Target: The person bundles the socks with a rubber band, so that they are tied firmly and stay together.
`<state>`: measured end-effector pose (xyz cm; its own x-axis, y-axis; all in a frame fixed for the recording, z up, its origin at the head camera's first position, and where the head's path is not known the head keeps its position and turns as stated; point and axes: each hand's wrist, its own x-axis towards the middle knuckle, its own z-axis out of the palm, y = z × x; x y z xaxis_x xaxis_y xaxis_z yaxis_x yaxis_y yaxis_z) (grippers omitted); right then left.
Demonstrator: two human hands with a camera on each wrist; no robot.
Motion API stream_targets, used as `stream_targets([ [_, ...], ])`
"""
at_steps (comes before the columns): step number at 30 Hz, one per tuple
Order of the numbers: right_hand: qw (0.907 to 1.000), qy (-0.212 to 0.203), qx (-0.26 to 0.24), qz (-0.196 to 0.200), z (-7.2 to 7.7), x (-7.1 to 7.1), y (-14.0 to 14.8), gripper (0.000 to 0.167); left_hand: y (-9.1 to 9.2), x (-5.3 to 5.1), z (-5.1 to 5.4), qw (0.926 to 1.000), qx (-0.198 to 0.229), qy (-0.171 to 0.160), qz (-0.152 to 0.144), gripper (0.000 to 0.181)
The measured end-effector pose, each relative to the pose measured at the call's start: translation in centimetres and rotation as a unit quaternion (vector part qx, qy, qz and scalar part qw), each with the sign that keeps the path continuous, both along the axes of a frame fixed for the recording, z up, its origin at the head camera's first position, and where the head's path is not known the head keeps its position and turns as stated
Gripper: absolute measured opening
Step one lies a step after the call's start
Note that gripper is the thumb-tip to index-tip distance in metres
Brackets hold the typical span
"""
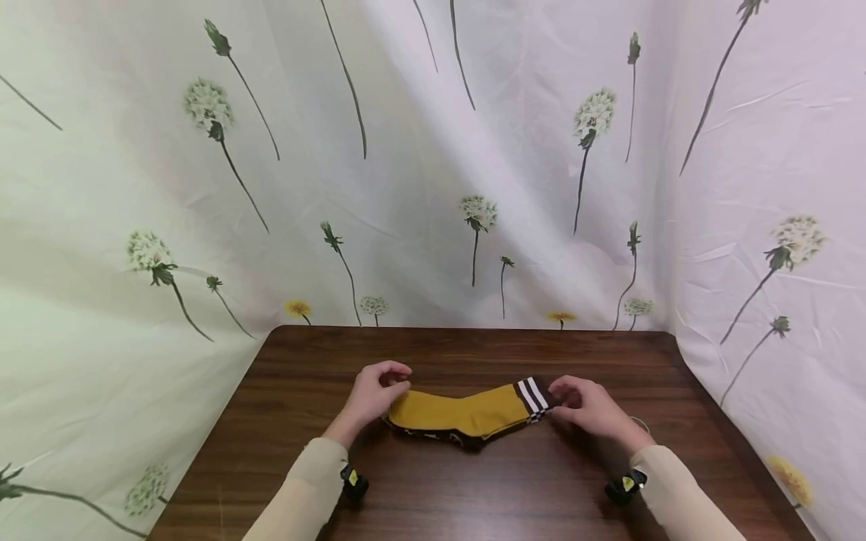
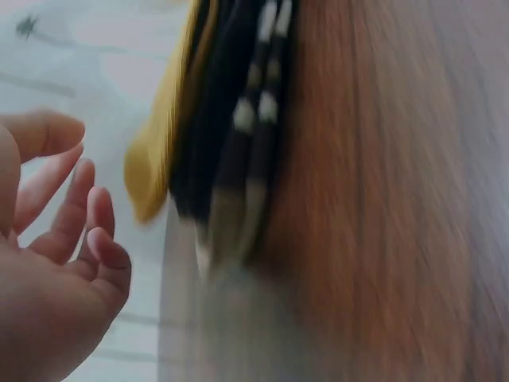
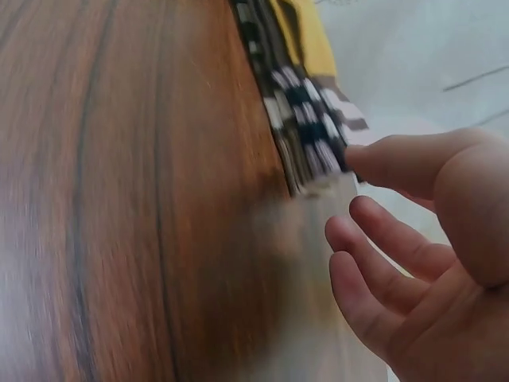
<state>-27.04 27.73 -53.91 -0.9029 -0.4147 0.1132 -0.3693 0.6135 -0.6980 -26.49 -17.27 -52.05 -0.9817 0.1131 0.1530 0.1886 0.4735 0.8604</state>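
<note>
A small stack of socks lies flat on the table, a mustard-yellow sock [image 1: 460,412] on top with a dark cuff and white stripes. Under it, dark patterned socks [image 2: 238,143] show along the edge, blurred in the left wrist view. My left hand [image 1: 373,392] is beside the toe end with loosely bent fingers, and the left wrist view shows a gap between it and the socks. At the cuff end is my right hand [image 1: 590,409], fingers relaxed and spread. Its thumb [image 3: 398,163] is at the striped cuffs; whether it touches them I cannot tell.
The dark wood table [image 1: 433,496] ends at a back edge against a hanging white cloth [image 1: 419,248] printed with dandelions, which also covers both sides. A black device [image 1: 355,482] is strapped to the left wrist, another [image 1: 624,487] to the right. Both sleeves are cream.
</note>
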Motion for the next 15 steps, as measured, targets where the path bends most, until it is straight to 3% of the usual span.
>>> stream_targets([
  [3, 0.9998, -0.001, 0.004, -0.02, 0.3, 0.4, 1.1, 0.021, 1.8, -0.6, 0.2, 0.9991, -0.024, 0.033, -0.004, 0.012],
  [8, 0.9989, -0.002, 0.013, -0.045, 0.6, 0.7, 3.3, 0.017, 4.6, -1.1, 0.3, 0.9944, -0.058, 0.059, -0.065, 0.011],
  [12, 0.9968, -0.006, 0.044, -0.067, 0.7, 1.1, 5.4, 0.014, 6.6, -1.4, 0.0, 0.9889, -0.089, 0.045, -0.11, 0.018],
  [15, 0.9938, -0.007, 0.072, -0.084, 0.7, 1.5, 6.7, 0.011, 7.9, -1.4, -0.1, 0.9846, -0.114, 0.012, -0.132, 0.025],
])
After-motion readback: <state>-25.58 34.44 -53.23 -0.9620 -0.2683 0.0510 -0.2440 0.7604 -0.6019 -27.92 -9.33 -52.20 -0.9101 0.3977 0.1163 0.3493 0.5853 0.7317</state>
